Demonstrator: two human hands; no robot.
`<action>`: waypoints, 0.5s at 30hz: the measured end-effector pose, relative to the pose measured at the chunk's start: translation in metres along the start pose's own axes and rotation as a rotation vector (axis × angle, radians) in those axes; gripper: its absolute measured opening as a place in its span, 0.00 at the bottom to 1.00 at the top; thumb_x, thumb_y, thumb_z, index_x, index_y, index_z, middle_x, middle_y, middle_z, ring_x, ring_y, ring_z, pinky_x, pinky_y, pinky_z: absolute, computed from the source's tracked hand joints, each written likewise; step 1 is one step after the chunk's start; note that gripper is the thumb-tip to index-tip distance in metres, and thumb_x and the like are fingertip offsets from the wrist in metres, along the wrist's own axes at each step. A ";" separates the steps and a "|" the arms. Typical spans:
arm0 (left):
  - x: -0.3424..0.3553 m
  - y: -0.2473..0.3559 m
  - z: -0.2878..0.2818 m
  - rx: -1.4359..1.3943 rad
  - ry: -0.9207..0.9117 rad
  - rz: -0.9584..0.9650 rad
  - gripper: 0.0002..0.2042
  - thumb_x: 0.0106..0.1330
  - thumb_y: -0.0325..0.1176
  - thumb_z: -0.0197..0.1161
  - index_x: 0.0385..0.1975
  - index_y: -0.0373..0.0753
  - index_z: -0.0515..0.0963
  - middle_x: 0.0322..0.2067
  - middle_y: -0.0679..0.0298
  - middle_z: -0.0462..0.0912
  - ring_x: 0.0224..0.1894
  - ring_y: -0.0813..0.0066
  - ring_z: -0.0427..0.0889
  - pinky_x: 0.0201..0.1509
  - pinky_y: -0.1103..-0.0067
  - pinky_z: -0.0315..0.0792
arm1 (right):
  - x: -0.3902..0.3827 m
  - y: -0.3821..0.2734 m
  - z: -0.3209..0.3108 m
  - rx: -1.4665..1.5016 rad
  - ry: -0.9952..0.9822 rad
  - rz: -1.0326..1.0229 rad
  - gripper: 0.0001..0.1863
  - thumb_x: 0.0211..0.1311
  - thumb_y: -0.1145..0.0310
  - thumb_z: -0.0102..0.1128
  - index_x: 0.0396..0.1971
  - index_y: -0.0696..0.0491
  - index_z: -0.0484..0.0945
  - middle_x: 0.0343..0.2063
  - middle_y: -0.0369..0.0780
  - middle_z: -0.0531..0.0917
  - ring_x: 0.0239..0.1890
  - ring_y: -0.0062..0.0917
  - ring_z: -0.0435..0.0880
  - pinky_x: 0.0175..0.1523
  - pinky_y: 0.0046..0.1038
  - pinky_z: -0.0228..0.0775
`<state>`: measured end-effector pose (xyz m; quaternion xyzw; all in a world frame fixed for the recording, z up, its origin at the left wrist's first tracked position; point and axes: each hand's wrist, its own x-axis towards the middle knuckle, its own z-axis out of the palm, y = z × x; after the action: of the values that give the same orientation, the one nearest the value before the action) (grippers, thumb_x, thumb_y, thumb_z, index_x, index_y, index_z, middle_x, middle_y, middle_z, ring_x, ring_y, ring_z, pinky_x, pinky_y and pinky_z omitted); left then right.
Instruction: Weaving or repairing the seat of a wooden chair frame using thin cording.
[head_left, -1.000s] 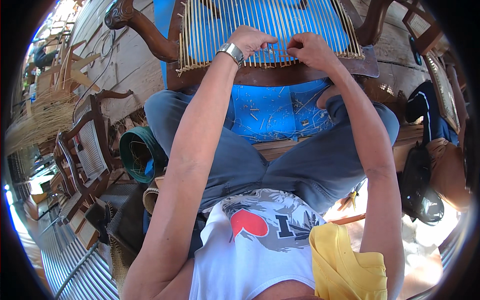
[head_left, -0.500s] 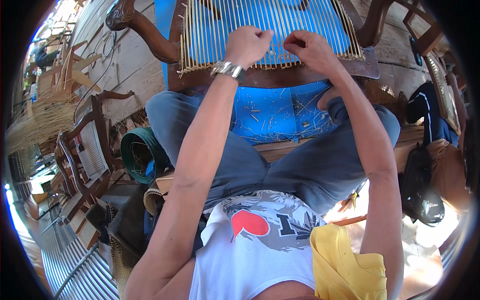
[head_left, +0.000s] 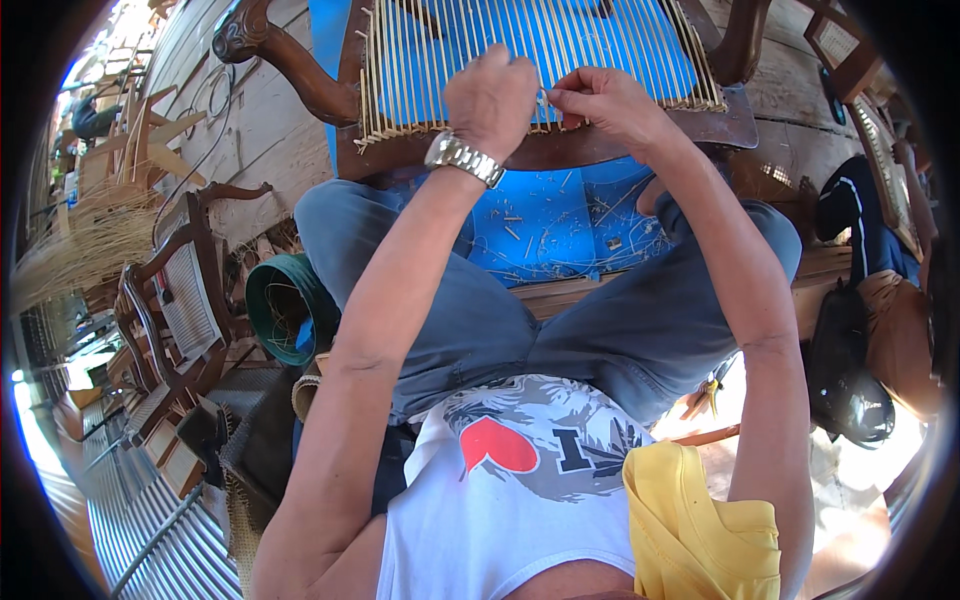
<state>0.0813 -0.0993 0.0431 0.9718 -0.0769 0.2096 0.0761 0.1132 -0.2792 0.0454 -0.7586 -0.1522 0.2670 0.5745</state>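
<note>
Weathered floorboards [head_left: 245,135] ran around me. Past my bent knees [head_left: 335,215], a dark seat frame [head_left: 585,148] strung with pale strands [head_left: 425,85] faced me. Over its front, my left grip [head_left: 490,102] curled and my right grip [head_left: 610,108] bunched narrowly; I couldn't tell whether either held anything. Likely I was adjusting one strand; the next move seemed to call for careful fingertip work.

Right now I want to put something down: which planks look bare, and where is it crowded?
Bare-looking planks lie between the carved wood piece and the small chair, and another patch lies right of the seat frame, bounded by a dark object. It is crowded around the green bucket and on the blue sheet, littered with scraps.
</note>
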 end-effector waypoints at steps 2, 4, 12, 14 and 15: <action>-0.001 0.006 0.002 0.041 -0.073 0.117 0.10 0.63 0.40 0.61 0.27 0.42 0.83 0.30 0.60 0.80 0.31 0.59 0.82 0.30 0.64 0.75 | 0.000 0.004 -0.002 0.020 -0.013 0.042 0.14 0.67 0.60 0.61 0.41 0.57 0.80 0.27 0.35 0.82 0.30 0.17 0.79 0.39 0.22 0.72; 0.000 0.004 0.004 -0.088 -0.089 0.016 0.09 0.63 0.42 0.62 0.30 0.44 0.84 0.29 0.60 0.81 0.30 0.59 0.82 0.29 0.66 0.74 | 0.005 0.014 -0.006 -0.060 0.054 0.005 0.13 0.66 0.61 0.61 0.37 0.58 0.82 0.26 0.37 0.82 0.29 0.19 0.79 0.38 0.24 0.73; 0.008 -0.019 0.030 -0.701 -0.368 -0.441 0.14 0.61 0.43 0.59 0.31 0.40 0.86 0.21 0.60 0.85 0.25 0.63 0.84 0.35 0.71 0.77 | 0.012 0.040 -0.005 -0.561 0.263 -0.148 0.12 0.56 0.59 0.62 0.31 0.52 0.85 0.31 0.44 0.86 0.35 0.39 0.85 0.43 0.37 0.77; 0.013 -0.016 0.035 -0.548 -0.460 -0.372 0.12 0.56 0.41 0.60 0.21 0.41 0.86 0.17 0.59 0.83 0.22 0.64 0.83 0.32 0.71 0.77 | 0.014 0.039 -0.004 -0.650 0.281 -0.132 0.12 0.56 0.59 0.63 0.31 0.52 0.86 0.32 0.44 0.86 0.36 0.40 0.86 0.44 0.38 0.78; 0.017 -0.017 0.036 -0.550 -0.458 -0.375 0.12 0.56 0.41 0.60 0.21 0.41 0.86 0.17 0.59 0.83 0.22 0.64 0.83 0.32 0.71 0.77 | 0.016 0.038 -0.004 -0.651 0.279 -0.090 0.12 0.56 0.58 0.63 0.31 0.51 0.86 0.32 0.44 0.86 0.37 0.39 0.86 0.44 0.38 0.78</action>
<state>0.1138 -0.0912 0.0153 0.9340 0.0334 -0.0583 0.3509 0.1255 -0.2849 0.0065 -0.9235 -0.1827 0.0730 0.3292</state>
